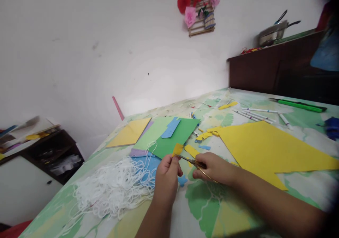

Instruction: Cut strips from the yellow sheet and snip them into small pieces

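My left hand [167,174] pinches a small yellow piece [177,149] between thumb and fingers, its free end pointing up. My right hand [212,168] is closed on the handles of the scissors [197,163], whose blades point left and meet the lower edge of the yellow piece. Behind the hands lie green sheets [182,133] with a blue strip [171,127] on top. A second yellow strip [191,150] rests on the table just beyond the scissors. A large yellow sheet [259,146] lies to the right, beyond my right forearm.
White cord [113,185] lies tangled at the left, partly over blue sheets [148,169]. Yellow sheets [131,132] lie at the back left. Several markers [254,116] and a green cutter [300,105] are at the back right. A dark cabinet [254,68] stands behind.
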The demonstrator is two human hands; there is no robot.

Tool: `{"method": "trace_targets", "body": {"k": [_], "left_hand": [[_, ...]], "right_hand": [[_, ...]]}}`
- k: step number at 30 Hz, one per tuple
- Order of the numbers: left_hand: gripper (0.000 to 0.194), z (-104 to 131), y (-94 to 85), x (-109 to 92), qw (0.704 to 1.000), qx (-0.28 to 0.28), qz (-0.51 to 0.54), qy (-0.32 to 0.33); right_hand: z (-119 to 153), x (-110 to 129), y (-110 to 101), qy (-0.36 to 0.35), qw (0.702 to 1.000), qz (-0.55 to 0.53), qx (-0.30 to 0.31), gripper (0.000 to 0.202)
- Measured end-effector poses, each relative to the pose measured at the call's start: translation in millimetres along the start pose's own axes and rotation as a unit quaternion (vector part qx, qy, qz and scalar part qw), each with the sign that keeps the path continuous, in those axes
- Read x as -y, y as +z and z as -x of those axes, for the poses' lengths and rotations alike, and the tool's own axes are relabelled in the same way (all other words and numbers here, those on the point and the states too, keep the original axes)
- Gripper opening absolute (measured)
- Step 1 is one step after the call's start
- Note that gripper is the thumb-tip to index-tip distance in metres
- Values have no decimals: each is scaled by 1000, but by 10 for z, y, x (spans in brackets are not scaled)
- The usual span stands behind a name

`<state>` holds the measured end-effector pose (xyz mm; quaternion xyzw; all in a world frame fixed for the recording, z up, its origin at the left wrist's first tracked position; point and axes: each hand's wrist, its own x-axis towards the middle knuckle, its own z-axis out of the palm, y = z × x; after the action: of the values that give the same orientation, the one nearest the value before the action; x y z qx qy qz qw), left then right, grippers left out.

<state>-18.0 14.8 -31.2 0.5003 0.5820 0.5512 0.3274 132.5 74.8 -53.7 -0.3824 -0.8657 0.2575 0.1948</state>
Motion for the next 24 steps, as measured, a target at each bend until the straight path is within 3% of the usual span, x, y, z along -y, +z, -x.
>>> {"method": "trace_targets", "body": {"k": [8, 24], "left_hand": [[24, 24, 1, 9, 998, 14, -54, -2], [22, 21, 24, -20, 999, -4, -49, 2]], "right_hand": [[9, 27, -23, 3, 1000, 6, 5, 36], [-3, 26, -6, 5, 1000, 3, -8, 38]]}}
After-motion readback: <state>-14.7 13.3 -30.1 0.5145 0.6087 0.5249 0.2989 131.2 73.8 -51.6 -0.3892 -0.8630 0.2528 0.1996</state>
